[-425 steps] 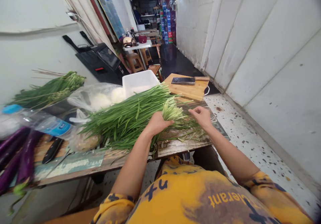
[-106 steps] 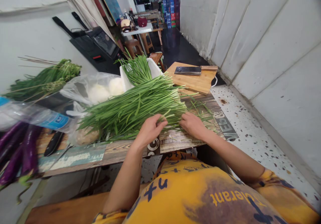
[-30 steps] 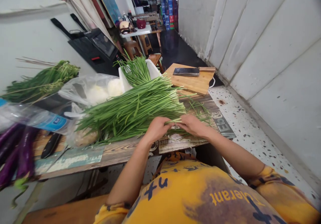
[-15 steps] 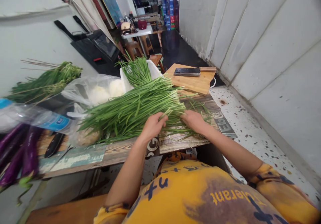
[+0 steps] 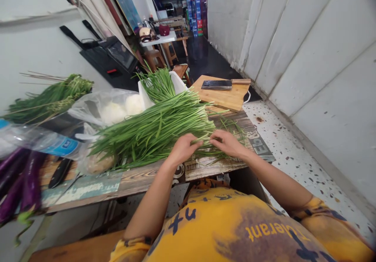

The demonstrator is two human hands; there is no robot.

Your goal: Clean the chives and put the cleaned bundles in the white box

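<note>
A big pile of long green chives [image 5: 152,131] lies across the wooden table [image 5: 132,177]. My left hand [image 5: 183,149] is closed on a few chive stalks at the pile's cut end. My right hand [image 5: 227,143] pinches the same stalks from the right, fingertips almost touching the left hand. More chives stand in a white tub [image 5: 179,82] behind the pile. Loose stalks [image 5: 233,127] lie scattered on the table to the right of my hands.
A cleaver [image 5: 216,84] rests on a wooden cutting board [image 5: 226,97] at the far right. A plastic bag with white round things [image 5: 113,107], a water bottle [image 5: 49,144], a black-handled knife [image 5: 58,172], purple eggplants [image 5: 20,187] and another green bunch [image 5: 49,97] sit left.
Over the last second both hands stay at the pile's cut end, parting slightly and coming together again on a few stalks. Since 14 seconds ago, chives have appeared in the white tub.
</note>
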